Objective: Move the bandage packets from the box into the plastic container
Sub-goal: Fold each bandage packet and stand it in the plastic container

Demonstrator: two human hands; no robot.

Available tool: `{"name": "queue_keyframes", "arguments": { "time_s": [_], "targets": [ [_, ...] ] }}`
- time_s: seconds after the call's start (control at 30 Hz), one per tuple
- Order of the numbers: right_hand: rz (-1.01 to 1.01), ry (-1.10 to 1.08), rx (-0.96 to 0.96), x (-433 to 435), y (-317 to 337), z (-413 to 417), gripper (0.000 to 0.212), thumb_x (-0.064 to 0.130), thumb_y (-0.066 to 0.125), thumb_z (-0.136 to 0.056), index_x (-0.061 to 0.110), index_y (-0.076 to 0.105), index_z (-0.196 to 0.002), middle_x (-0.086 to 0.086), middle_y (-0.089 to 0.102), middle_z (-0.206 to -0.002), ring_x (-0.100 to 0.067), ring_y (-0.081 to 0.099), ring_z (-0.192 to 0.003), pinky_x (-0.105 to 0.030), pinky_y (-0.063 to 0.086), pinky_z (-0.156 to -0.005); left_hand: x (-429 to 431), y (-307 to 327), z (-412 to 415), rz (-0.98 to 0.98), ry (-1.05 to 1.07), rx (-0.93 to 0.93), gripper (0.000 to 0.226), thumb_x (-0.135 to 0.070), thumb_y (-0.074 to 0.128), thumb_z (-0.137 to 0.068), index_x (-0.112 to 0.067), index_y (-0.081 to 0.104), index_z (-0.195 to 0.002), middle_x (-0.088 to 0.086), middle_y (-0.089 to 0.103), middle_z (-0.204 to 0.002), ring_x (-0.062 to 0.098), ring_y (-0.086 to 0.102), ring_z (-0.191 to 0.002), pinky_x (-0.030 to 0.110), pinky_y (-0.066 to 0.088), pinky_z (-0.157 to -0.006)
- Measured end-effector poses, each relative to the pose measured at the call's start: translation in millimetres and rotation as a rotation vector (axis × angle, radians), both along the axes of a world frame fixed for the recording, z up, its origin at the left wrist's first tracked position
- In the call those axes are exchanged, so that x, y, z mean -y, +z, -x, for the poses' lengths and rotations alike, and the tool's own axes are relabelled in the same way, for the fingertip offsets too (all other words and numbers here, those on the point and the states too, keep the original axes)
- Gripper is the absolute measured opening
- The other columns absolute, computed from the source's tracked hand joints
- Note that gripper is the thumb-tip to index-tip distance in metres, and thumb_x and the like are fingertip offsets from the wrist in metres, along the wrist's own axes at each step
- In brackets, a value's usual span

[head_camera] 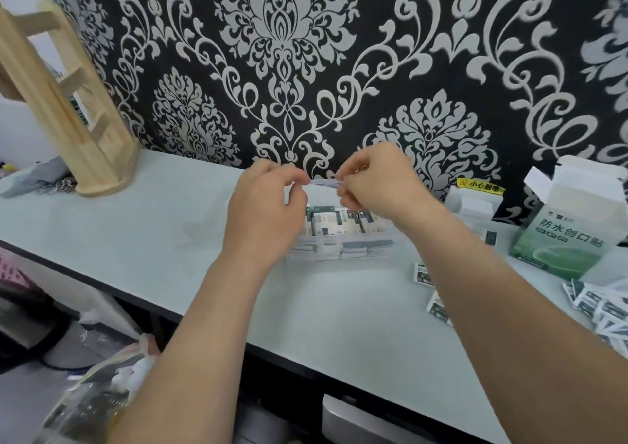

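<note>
Black-and-silver damask wallpaper (pixel 306 52), pale tabletop (pixel 136 226), wooden rack (pixel 68 110)

The plastic container (pixel 339 263) is showing clear, glossy walls; the bandage packets (pixel 326 224) inside are looking like smooth printed paper. The box (pixel 560 239) is looking like lightly glossy cardboard, the tabletop (pixel 136 226) smooth and matt, the rack (pixel 68 113) bare pale wood.

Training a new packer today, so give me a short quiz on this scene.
1. True or false: the green box stands open at its top.
2. Loose bandage packets lie on the table: A left of the plastic container, B right of it, C atop the box.
3. Fill in: the left hand and right hand pinch a thin pale item above the ____.
Key: 1 true; 2 B; 3 plastic container.
</note>
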State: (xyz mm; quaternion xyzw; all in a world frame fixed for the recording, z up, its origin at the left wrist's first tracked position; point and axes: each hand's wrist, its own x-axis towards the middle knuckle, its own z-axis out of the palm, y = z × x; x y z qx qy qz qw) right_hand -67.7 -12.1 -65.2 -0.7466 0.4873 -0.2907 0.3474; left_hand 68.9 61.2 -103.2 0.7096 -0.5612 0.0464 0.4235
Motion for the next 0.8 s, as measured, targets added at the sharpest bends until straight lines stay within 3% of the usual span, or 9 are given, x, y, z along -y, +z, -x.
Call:
{"name": "queue_keyframes", "arguments": {
  "time_s": [0.1, 0.2, 0.23, 0.33, 0.4, 0.47, 0.6, 0.7, 0.8],
  "targets": [
    [-0.009, -0.062, 0.164, -4.6, 6.5, 43.3, 0.022, -0.001, 0.054, -0.089, 0.015, 0.068, -0.083, -0.005, 0.072, -0.073, -0.008, 0.066, -0.056, -0.016, 0.05, -0.05, -9.6, 16.0, 33.5, 0.132, -0.244, -0.028, 0.023, -0.008, 0.054, -0.079, -0.021, 0.073, -0.077, -0.01, 0.059, -0.074, 0.001, 0.049, -0.063, 0.017, 0.037, -0.063],
    [-0.035, -0.125, 0.244, -8.9, -2.3, 91.5, 0.022, -0.001, 0.055, -0.088, 0.014, 0.069, -0.083, -0.005, 0.073, -0.074, -0.01, 0.064, -0.059, -0.019, 0.051, -0.056, -13.9, 23.8, 80.2, 0.011, -0.482, -0.043, 0.026, -0.008, 0.051, -0.075, -0.02, 0.074, -0.072, -0.005, 0.068, -0.068, 0.003, 0.052, -0.057, 0.017, 0.04, -0.057],
    [-0.025, -0.162, 0.22, -7.5, -9.2, 106.2, 0.022, -0.002, 0.056, -0.088, 0.015, 0.07, -0.081, -0.003, 0.072, -0.074, -0.012, 0.064, -0.063, -0.021, 0.052, -0.06, -12.3, 21.7, 96.3, -0.118, -0.535, -0.001, 0.027, -0.009, 0.051, -0.077, -0.022, 0.075, -0.077, -0.005, 0.07, -0.073, 0.004, 0.056, -0.062, 0.019, 0.045, -0.061],
    [0.019, -0.236, 0.049, 6.0, -37.5, 136.5, 0.023, 0.001, 0.055, -0.09, 0.018, 0.07, -0.085, 0.001, 0.072, -0.09, -0.015, 0.064, -0.083, -0.025, 0.049, -0.072, 0.1, 0.1, 135.0, -0.48, -0.63, 0.291, 0.027, -0.023, 0.053, -0.085, -0.027, 0.069, -0.106, -0.001, 0.068, -0.11, 0.019, 0.059, -0.103, 0.033, 0.05, -0.089],
    [0.022, -0.214, -0.037, 16.1, -56.8, 142.1, 0.026, 0.004, 0.053, -0.091, 0.02, 0.066, -0.107, -0.001, 0.067, -0.112, -0.018, 0.061, -0.104, -0.027, 0.045, -0.087, 5.8, -14.0, 151.2, -0.614, -0.735, 0.386, 0.044, -0.041, 0.059, -0.086, -0.03, 0.055, -0.128, 0.0, 0.051, -0.134, 0.022, 0.043, -0.126, 0.038, 0.042, -0.101],
    [0.019, -0.163, -0.114, 26.0, -69.0, 142.8, 0.039, 0.008, 0.05, -0.092, 0.021, 0.055, -0.129, -0.004, 0.059, -0.127, -0.023, 0.058, -0.11, -0.026, 0.041, -0.089, 11.8, -23.5, 164.5, -0.67, -0.804, 0.433, 0.068, -0.055, 0.061, -0.082, -0.041, 0.034, -0.142, 0.001, 0.03, -0.15, 0.022, 0.021, -0.139, 0.04, 0.029, -0.112],
    [-0.012, -0.065, -0.379, 52.7, -87.1, 138.6, 0.052, 0.021, 0.042, -0.097, 0.024, 0.031, -0.148, -0.004, 0.032, -0.153, -0.024, 0.027, -0.14, -0.048, 0.026, -0.112, 18.5, -35.6, 172.4, -0.85, -0.779, 0.547, 0.08, -0.068, 0.06, -0.076, -0.054, 0.02, -0.143, 0.0, 0.005, -0.16, 0.028, -0.005, -0.146, 0.057, 0.003, -0.114],
    [-0.092, 0.022, -0.612, 58.5, -92.9, 142.8, 0.051, 0.022, 0.034, -0.098, 0.032, 0.03, -0.148, 0.004, 0.024, -0.158, -0.022, 0.02, -0.144, -0.054, 0.021, -0.114, 21.6, -36.1, 167.2, -0.849, -0.792, 0.564, 0.065, -0.063, 0.059, -0.081, -0.056, 0.032, -0.139, -0.006, 0.023, -0.153, 0.027, 0.016, -0.138, 0.052, 0.024, -0.111],
    [-0.062, 0.09, -0.56, 49.8, -85.7, 151.1, 0.043, 0.017, 0.036, -0.1, 0.028, 0.048, -0.139, 0.004, 0.041, -0.15, -0.02, 0.038, -0.136, -0.039, 0.03, -0.112, 25.4, -30.9, 160.6, -0.795, -0.809, 0.542, 0.051, -0.05, 0.06, -0.087, -0.049, 0.045, -0.135, -0.006, 0.04, -0.146, 0.024, 0.034, -0.131, 0.041, 0.038, -0.104]
  ]
}}
